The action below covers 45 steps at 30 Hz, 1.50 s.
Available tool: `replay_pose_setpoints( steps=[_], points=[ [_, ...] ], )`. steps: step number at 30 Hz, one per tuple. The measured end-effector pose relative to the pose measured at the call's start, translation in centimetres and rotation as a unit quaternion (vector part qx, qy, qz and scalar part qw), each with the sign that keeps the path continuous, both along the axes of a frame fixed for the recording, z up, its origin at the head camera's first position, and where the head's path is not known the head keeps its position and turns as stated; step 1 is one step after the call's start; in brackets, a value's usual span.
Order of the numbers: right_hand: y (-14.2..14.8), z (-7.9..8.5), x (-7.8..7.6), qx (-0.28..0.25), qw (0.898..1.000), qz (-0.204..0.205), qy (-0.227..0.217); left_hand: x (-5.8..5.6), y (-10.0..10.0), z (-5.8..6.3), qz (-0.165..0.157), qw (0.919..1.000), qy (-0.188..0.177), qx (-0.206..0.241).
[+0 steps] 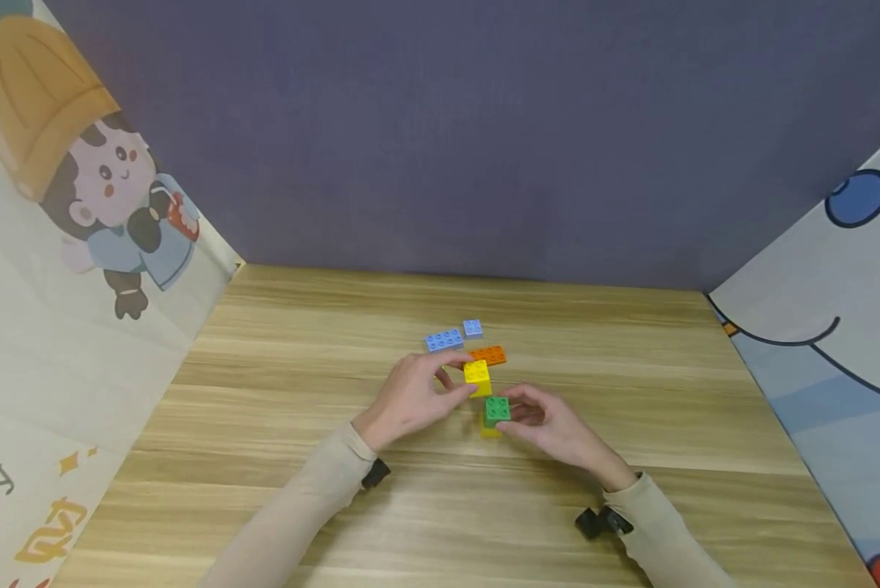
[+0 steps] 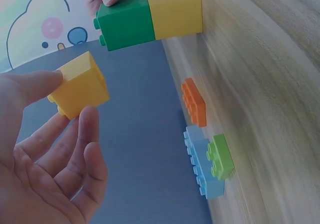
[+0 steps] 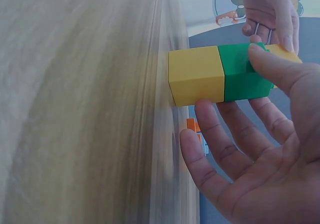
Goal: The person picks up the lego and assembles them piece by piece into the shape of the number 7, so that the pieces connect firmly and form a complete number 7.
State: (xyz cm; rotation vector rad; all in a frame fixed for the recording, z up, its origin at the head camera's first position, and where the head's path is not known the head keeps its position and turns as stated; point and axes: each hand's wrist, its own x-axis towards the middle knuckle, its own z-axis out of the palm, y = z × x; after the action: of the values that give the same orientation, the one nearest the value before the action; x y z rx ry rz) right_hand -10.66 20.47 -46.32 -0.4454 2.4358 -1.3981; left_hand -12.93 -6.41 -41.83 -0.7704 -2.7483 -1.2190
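My left hand [image 1: 414, 396] pinches a square yellow toy brick [image 1: 477, 377] between thumb and fingertips, off the table. The left wrist view shows this yellow brick [image 2: 80, 84] tilted, with space between it and the stack. Just to its right in the head view, my right hand [image 1: 553, 429] grips a green brick [image 1: 496, 410] that sits on a second yellow brick [image 1: 490, 432]. From the right wrist, the thumb lies on the green brick [image 3: 242, 71], with fingers below. The lower yellow brick [image 3: 196, 76] appears to stand on the tabletop.
Beyond the hands lie an orange brick [image 1: 490, 354], a long blue brick [image 1: 443, 340] and a small blue brick [image 1: 473, 328]. A light green brick [image 2: 221, 156] shows in the left wrist view. A dark panel [image 1: 469, 147] rises behind the wooden table [image 1: 264, 367].
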Motion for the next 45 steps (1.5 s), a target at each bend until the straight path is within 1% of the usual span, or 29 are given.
replay_pose_setpoints(
  steps=[6,12,19,25,34,40,45],
  points=[
    [0.3,-0.1,-0.2,-0.005,1.0,0.001,-0.003,0.1,0.3,0.2,0.001,1.0,-0.004,0.008],
    [0.5,-0.2,-0.3,-0.003,1.0,0.002,-0.005,0.2,0.8,0.2,-0.006,0.9999,0.004,0.011],
    [0.6,-0.1,-0.7,0.002,1.0,0.003,-0.007,0.2,1.3,-0.1,-0.012,0.9999,0.0,0.008],
    [0.7,-0.1,-1.1,0.005,1.0,0.005,-0.005,0.2,1.7,-0.2,-0.019,0.9997,0.005,0.011],
    [1.0,0.0,-1.5,0.007,1.0,0.012,-0.002,0.0,2.3,-0.1,-0.033,0.9988,0.032,0.014],
    [1.0,0.1,-1.5,-0.001,1.0,0.014,-0.007,0.0,2.8,-0.2,-0.046,0.9983,0.027,0.025],
    [0.9,0.1,-1.5,0.002,1.0,0.01,-0.006,0.0,2.9,-0.3,-0.047,0.9982,0.025,0.027]
  ],
)
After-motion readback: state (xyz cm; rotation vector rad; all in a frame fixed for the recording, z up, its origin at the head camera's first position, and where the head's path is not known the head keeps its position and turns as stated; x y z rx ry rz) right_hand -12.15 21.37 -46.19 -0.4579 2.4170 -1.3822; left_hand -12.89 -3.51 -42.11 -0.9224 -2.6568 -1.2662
